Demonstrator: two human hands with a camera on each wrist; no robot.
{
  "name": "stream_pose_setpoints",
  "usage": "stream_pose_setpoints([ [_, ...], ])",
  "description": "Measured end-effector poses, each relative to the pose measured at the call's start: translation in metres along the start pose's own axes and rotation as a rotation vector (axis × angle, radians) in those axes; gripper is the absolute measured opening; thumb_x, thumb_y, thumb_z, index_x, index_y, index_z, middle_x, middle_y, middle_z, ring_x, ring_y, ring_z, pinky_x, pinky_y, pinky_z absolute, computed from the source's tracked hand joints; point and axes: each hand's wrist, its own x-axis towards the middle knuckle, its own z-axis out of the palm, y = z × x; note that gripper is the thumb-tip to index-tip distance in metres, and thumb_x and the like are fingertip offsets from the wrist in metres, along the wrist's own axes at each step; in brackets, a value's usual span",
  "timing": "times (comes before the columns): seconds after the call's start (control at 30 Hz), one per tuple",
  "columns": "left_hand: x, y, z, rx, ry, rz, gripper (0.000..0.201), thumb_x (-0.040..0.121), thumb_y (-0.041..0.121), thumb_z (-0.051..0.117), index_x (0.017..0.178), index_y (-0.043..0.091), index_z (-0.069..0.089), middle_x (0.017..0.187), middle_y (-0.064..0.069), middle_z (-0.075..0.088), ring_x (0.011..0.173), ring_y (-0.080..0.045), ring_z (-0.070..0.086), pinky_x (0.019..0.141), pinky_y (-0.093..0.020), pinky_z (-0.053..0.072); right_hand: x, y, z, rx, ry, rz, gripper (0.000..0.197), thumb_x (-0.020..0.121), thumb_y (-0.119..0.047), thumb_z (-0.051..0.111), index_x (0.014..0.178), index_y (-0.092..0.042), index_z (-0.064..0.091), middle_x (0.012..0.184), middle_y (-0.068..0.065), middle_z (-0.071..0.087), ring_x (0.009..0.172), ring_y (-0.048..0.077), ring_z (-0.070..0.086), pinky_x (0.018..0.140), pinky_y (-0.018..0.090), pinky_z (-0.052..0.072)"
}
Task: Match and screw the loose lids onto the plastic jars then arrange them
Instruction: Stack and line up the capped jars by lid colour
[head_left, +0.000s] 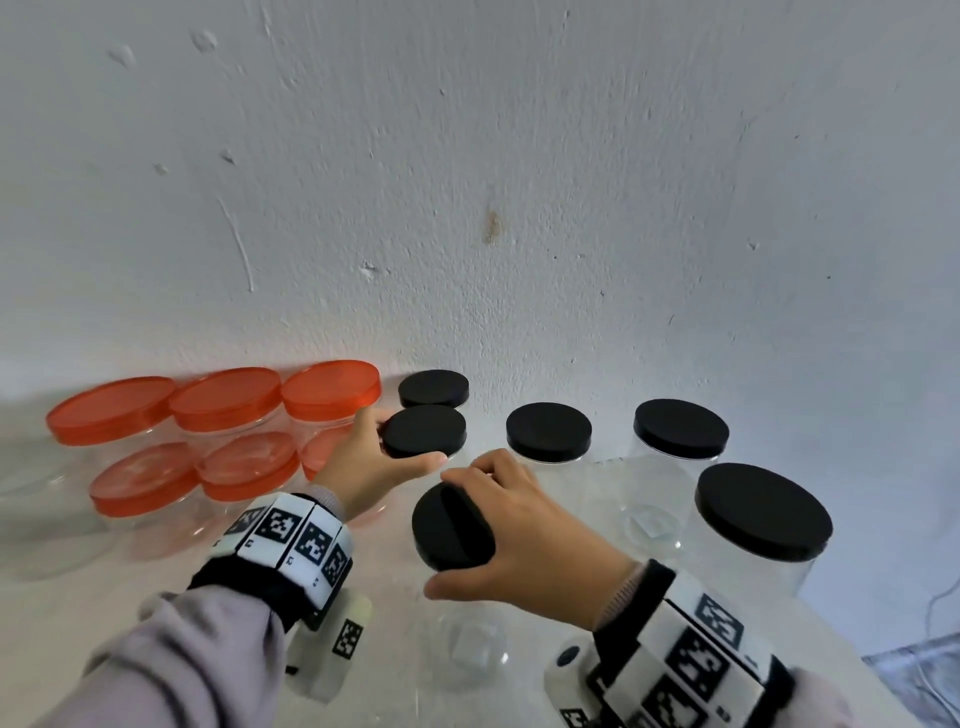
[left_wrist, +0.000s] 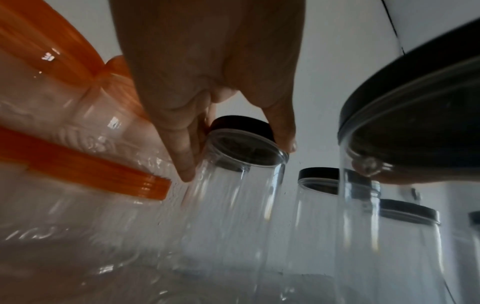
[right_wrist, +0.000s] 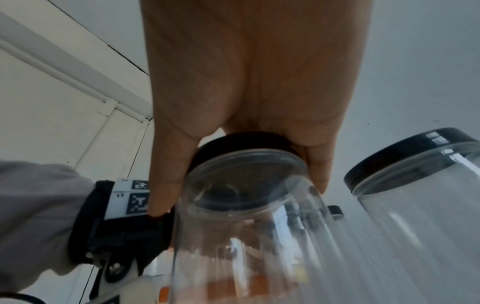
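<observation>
My left hand (head_left: 409, 441) grips the black lid (head_left: 423, 430) of a tall clear jar (left_wrist: 233, 195) from above, thumb on the near rim and fingers on the far rim. My right hand (head_left: 444, 530) curls over the black lid (head_left: 447, 527) of a nearer clear jar (head_left: 467, 654), which looks tilted. In the left wrist view the fingers (left_wrist: 182, 148) pinch that lid (left_wrist: 241, 124). In the right wrist view my thumb and fingers (right_wrist: 318, 170) clasp the lid (right_wrist: 244, 142) on its jar (right_wrist: 259, 236).
Several orange-lidded jars (head_left: 223, 397) stand in two rows at the left against the wall. More black-lidded jars stand behind (head_left: 434, 387) and to the right (head_left: 549, 431), (head_left: 680, 428), the widest one (head_left: 761, 512) nearest. The table edge (head_left: 852, 644) runs at the lower right.
</observation>
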Motion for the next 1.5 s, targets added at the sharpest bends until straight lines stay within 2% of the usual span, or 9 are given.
stream_pose_setpoints([
  [0.17, 0.004, -0.006, -0.001, 0.001, 0.001, 0.011, 0.070, 0.068, 0.033, 0.084, 0.119, 0.019, 0.038, 0.106, 0.014, 0.053, 0.094, 0.005, 0.052, 0.067, -0.012, 0.038, 0.003, 0.004, -0.009, 0.087, 0.006, 0.036, 0.089, 0.066, -0.067, 0.069, 0.140, -0.036, 0.032, 0.125, -0.017, 0.033, 0.120, 0.003, 0.033, 0.104, 0.024, 0.033],
  [0.33, 0.006, -0.008, 0.000, 0.012, 0.009, 0.023, 0.067, 0.068, 0.035, 0.083, 0.116, 0.021, 0.038, 0.103, 0.015, 0.053, 0.093, 0.004, 0.053, 0.066, -0.012, 0.037, 0.017, 0.030, -0.041, 0.220, 0.534, 0.266, 0.067, 0.074, -0.056, 0.064, 0.132, -0.025, 0.048, 0.128, -0.006, 0.046, 0.121, 0.014, 0.043, 0.093, 0.023, 0.035],
  [0.5, 0.006, -0.007, 0.001, 0.007, -0.006, 0.029, 0.069, 0.069, 0.036, 0.083, 0.118, 0.021, 0.037, 0.104, 0.015, 0.051, 0.092, 0.001, 0.052, 0.067, -0.011, 0.037, 0.031, 0.061, -0.035, 0.155, 0.281, 0.534, 0.087, 0.075, -0.042, 0.075, 0.144, -0.018, 0.027, 0.130, 0.006, 0.033, 0.120, 0.027, 0.041, 0.095, 0.034, 0.038],
  [0.63, 0.006, -0.007, 0.001, 0.001, -0.016, 0.038, 0.067, 0.070, 0.035, 0.082, 0.121, 0.019, 0.042, 0.107, 0.013, 0.056, 0.095, 0.001, 0.054, 0.069, -0.012, 0.038, 0.054, 0.074, -0.029, 0.143, 0.338, 0.534, 0.072, 0.074, -0.040, 0.075, 0.130, -0.011, 0.041, 0.113, 0.001, 0.037, 0.099, 0.020, 0.047, 0.080, 0.027, 0.038],
  [0.77, 0.004, -0.009, 0.001, -0.012, -0.023, 0.033, 0.072, 0.068, 0.039, 0.082, 0.125, 0.020, 0.042, 0.110, 0.014, 0.055, 0.095, 0.006, 0.051, 0.070, -0.011, 0.038, 0.087, 0.077, -0.028, 0.159, 0.341, 0.493, 0.074, 0.077, -0.037, 0.075, 0.134, -0.009, 0.038, 0.116, 0.001, 0.035, 0.097, 0.018, 0.045, 0.080, 0.026, 0.036],
  [0.97, 0.006, -0.013, 0.001, -0.036, -0.030, 0.024, 0.076, 0.066, 0.043, 0.082, 0.126, 0.022, 0.040, 0.113, 0.015, 0.055, 0.097, 0.009, 0.051, 0.069, -0.011, 0.038, 0.121, 0.082, -0.021, 0.145, 0.285, 0.497, 0.071, 0.082, -0.036, 0.070, 0.135, -0.005, 0.036, 0.130, 0.010, 0.035, 0.113, 0.027, 0.048, 0.085, 0.028, 0.038],
  [1.23, 0.006, -0.015, 0.002, -0.024, -0.030, 0.028, 0.076, 0.065, 0.044, 0.082, 0.124, 0.022, 0.040, 0.118, 0.010, 0.054, 0.106, -0.005, 0.054, 0.075, -0.013, 0.040, 0.136, 0.093, -0.022, 0.108, 0.245, 0.494, 0.068, 0.086, -0.033, 0.067, 0.137, -0.002, 0.034, 0.134, 0.012, 0.033, 0.105, 0.022, 0.047, 0.081, 0.024, 0.037],
  [1.4, 0.006, -0.013, 0.001, -0.014, -0.039, 0.029, 0.072, 0.066, 0.044, 0.082, 0.120, 0.025, 0.039, 0.112, 0.015, 0.052, 0.097, 0.006, 0.050, 0.071, -0.011, 0.038, 0.134, 0.099, -0.021, 0.089, 0.238, 0.463, 0.075, 0.087, -0.031, 0.067, 0.144, -0.004, 0.026, 0.143, 0.012, 0.028, 0.122, 0.025, 0.043, 0.086, 0.019, 0.031],
  [1.5, 0.005, -0.012, 0.001, -0.008, -0.036, 0.022, 0.073, 0.067, 0.043, 0.081, 0.123, 0.022, 0.039, 0.115, 0.011, 0.052, 0.103, -0.002, 0.053, 0.078, -0.016, 0.040, 0.131, 0.100, -0.020, 0.070, 0.241, 0.438, 0.075, 0.088, -0.029, 0.067, 0.145, -0.005, 0.025, 0.143, 0.012, 0.028, 0.126, 0.024, 0.041, 0.090, 0.018, 0.028],
])
